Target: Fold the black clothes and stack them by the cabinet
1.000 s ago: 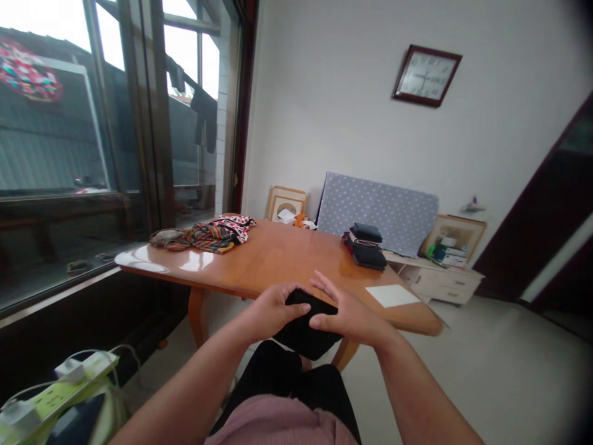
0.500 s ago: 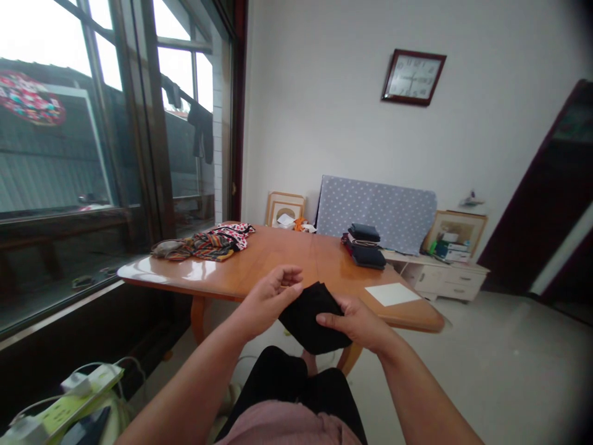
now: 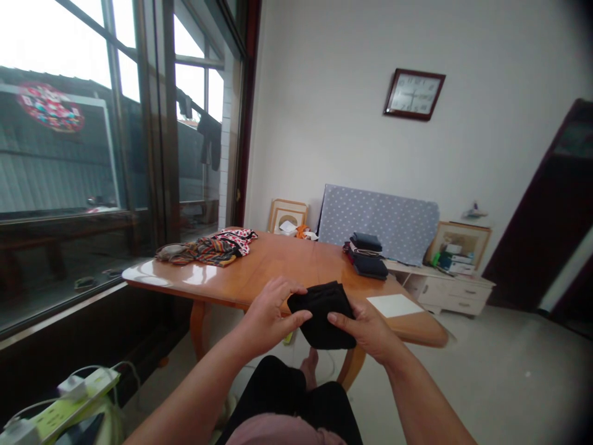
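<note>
A small folded piece of black cloth (image 3: 323, 318) is held up in front of the near edge of the wooden table (image 3: 278, 266). My right hand (image 3: 368, 327) grips its right side, thumb on the front face and fingers behind. On the left side, my left hand (image 3: 278, 312) has its fingers on the upper corner and its thumb against the left edge. The fingers behind the cloth are hidden. What kind of garment it is does not show.
A stack of folded dark clothes (image 3: 368, 256) stands on the table's right part, with a white sheet (image 3: 395, 305) nearer me. Patterned clothes (image 3: 210, 247) lie at the left. A power strip (image 3: 69, 405) with cables is at lower left, beside the window (image 3: 134, 154).
My left hand has moved from just beside the black cloth onto its left side, closing on it. The cloth is turned a little, and the view has tilted slightly upward.
</note>
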### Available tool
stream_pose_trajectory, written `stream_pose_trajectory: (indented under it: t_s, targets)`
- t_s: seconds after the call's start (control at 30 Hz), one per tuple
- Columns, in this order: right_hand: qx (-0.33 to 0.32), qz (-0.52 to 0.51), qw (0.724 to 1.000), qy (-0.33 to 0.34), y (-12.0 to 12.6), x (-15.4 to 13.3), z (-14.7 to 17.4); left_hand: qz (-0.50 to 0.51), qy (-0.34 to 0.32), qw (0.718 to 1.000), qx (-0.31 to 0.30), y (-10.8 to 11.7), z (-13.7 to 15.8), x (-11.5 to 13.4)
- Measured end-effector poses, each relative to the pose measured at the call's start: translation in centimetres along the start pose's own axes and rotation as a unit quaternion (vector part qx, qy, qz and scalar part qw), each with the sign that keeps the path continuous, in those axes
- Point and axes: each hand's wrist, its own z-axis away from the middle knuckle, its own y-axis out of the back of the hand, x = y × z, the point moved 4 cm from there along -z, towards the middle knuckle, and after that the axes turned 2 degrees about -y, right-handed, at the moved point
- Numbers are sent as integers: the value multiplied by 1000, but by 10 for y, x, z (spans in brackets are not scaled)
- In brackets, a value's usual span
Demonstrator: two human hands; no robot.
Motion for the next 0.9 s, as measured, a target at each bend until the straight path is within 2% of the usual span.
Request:
stream_pose_trajectory:
  t_s: [0.17, 0.4, 0.6, 0.8, 0.9]
  targets:
    - [-5, 7, 1000, 0, 0, 1, 1, -29, -26, 999, -7, -3, -1, -2]
    - [21, 56, 998, 26, 4, 4, -4, -56, -40, 996, -63, -7, 0, -4]
    - [36, 82, 995, 35, 3, 0, -3, -59, -2, 994, -92, -10, -1, -9]
    - [37, 70, 996, 31, 1, 1, -4, -57, 0, 996, -74, -12, -1, -14]
    - [38, 79, 996, 36, 1, 3, -5, -87, 23, 992, -87, -12, 0, -19]
